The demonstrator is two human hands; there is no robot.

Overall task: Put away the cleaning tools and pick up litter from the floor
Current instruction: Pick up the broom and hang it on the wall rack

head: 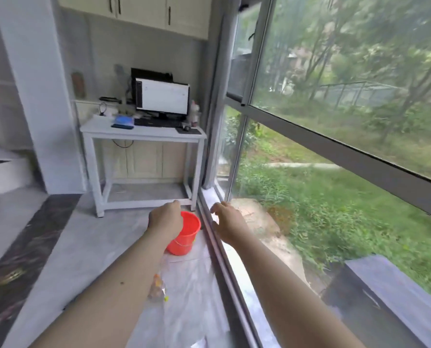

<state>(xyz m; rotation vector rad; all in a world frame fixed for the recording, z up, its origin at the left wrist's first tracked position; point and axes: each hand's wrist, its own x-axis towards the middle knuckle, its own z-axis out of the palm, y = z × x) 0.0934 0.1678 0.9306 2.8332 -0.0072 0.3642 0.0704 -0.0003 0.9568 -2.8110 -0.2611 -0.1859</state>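
Both your arms reach forward: your left hand hangs loosely curled and empty over the round red plastic bucket on the floor beside the window track, your right hand spread open, empty, near the glass.

Bright daylight through window; motion blur throughout; wide-angle bending at edges; soft shadows.

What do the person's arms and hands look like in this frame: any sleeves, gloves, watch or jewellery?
Both forearms are bare as far as the frame shows, with no sleeves in view. The left hand and right hand wear no gloves, and no watch, bracelet or ring is visible. The left forearm has a small dark spot. Motion blur hides finer detail.
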